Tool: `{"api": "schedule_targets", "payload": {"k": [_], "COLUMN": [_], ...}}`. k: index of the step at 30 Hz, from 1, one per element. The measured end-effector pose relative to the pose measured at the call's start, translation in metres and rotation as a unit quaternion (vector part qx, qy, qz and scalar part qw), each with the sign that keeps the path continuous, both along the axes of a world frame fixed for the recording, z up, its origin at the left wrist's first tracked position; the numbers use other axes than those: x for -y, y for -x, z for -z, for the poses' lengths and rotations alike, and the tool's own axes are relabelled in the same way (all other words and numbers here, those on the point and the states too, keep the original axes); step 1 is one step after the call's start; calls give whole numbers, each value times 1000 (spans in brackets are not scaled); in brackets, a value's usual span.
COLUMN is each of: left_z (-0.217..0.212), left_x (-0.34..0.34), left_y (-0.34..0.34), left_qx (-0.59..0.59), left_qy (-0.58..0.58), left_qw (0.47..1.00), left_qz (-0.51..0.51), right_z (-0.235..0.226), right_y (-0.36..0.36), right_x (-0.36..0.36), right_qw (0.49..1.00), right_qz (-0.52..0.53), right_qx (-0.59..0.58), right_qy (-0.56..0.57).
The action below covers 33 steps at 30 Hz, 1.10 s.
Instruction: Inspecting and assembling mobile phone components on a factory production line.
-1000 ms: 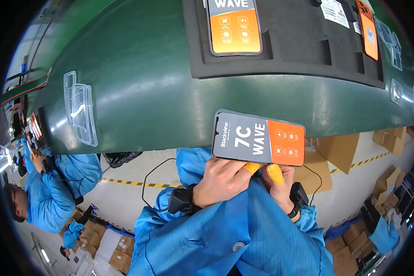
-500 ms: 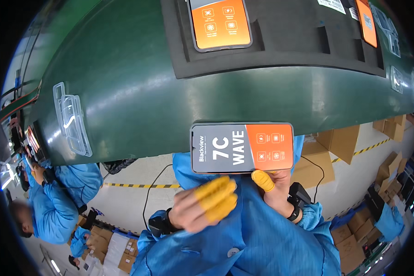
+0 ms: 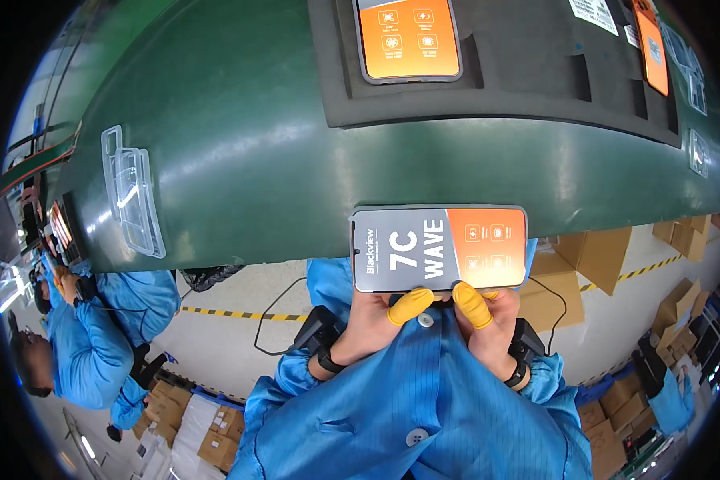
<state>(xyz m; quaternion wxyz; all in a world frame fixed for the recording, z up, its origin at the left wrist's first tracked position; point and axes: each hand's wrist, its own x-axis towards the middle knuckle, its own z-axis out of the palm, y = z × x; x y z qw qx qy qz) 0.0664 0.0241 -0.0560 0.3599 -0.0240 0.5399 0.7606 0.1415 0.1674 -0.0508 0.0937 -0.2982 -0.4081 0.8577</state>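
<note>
Risks, largest item first.
Tabletop (image 3: 240, 184): its near edge runs behind the held phone (image 3: 440, 249). I judge a slip of grip would drop the phone past that edge to the floor; cannot tell whether it touches the tabletop.
Tray (image 3: 532, 80): set back from the near edge. A bump could shift what lies on it.
Left cable (image 3: 258, 334) and right cable (image 3: 566, 308): slack loops beside the wrists; either could snag and jerk a hand.
Left hand (image 3: 372, 318) and right hand (image 3: 492, 326): both closed on the held phone's near long side, thumbs in front, other fingers mostly hidden behind. Far side looks unsupported, so uneven pressure could tip it. Smooth finger cots might slide on glass.
Left clear case (image 3: 134, 196): near the tabletop's near left corner; a sleeve could sweep it off.

Counts, largest first.
Tabletop: 1.
Tray: 1.
Cables: 2.
Hands: 2, own.
Phones: 3. One held; front phone (image 3: 412, 40) at the tray's near left corner; orange phone (image 3: 652, 48) by its right edge.
Clear cases: at least 3, one left, others toward the tabletop's right edge; overlap there prevents an exact count.
Cots: 2 plain, on the thumbs, plus one yellow patch behind the right thumb.
</note>
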Motion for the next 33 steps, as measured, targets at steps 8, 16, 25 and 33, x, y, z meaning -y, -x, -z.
{"api": "schedule_targets", "payload": {"k": [8,16,25,33], "left_z": [4,5,23,17], "left_x": [-12,-20,-11,-14], "left_y": [-7,-12,-19,-13], "left_qx": [-27,-32,-74,-87], "left_qy": [13,-13,69,76], "left_qw": [999,995,984,982], "left_qz": [-17,-97,-150,-149], "right_z": [-7,3,11,0], "right_y": [8,4,-6,-1], "right_x": [-2,-7,-51,-43], "right_qw": [997,995,997,992], "right_qz": [-39,-39,-72,-93], "right_qx": [67,51,-5,56], "right_qy": [10,81,-7,-70]}}
